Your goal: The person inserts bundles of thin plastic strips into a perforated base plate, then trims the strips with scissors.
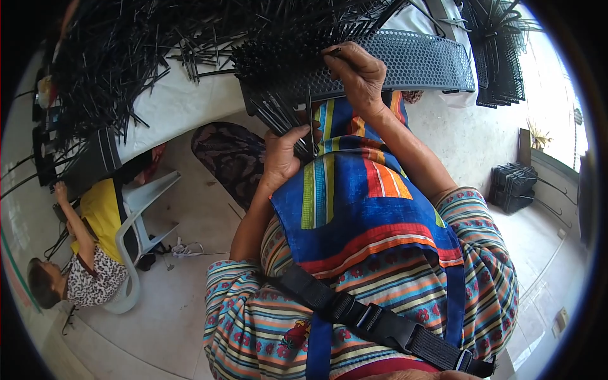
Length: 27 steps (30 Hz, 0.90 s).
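At a white table (183,104), left hand (282,155) grips black rods (278,117); right hand (358,76) pinches one at the perforated panel (418,63).

Bright daylight, heavy fisheye bend

Light pours in from the upper right, washing the floor (557,69) near white; shadows stay soft, the centre is sharp, and straight edges curve toward a black vignetted rim.

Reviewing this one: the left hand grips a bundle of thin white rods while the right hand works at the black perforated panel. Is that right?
Not quite. The head view shows the rods in the left hand are black, not white. The rest holds: the right hand works at the black perforated panel.
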Tool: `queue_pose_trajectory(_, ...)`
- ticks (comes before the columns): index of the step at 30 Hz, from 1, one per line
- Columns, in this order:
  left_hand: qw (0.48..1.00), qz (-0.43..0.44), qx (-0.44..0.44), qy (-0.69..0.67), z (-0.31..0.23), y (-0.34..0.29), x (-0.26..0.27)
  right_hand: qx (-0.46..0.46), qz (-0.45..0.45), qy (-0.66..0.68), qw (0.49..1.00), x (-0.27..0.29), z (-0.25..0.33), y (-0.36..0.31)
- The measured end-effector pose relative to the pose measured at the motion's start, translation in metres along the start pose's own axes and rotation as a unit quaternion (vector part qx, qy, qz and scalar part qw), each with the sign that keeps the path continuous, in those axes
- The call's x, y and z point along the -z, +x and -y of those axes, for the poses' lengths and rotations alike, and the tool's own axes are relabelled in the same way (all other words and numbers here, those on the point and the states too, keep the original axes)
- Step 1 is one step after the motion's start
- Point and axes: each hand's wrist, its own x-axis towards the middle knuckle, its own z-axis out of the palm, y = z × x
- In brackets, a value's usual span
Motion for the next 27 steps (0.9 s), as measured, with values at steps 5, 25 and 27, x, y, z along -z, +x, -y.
queue_pose_trajectory(5, 0.994, -0.026, 0.104, 0.009, 0.008, 0.011, 0.021, -0.003, -0.011, 0.025, 1.0, -0.005, 0.002, 0.002)
queue_pose_trajectory(25, 0.995, -0.064, 0.067, 0.042, 0.014, 0.015, 0.025, 0.044, 0.041, -0.195, 0.979, -0.018, -0.013, 0.001)
queue_pose_trajectory(27, 0.995, -0.064, 0.064, 0.051, 0.012, 0.018, 0.026, 0.036, 0.044, -0.199, 0.978, -0.024, -0.005, 0.006)
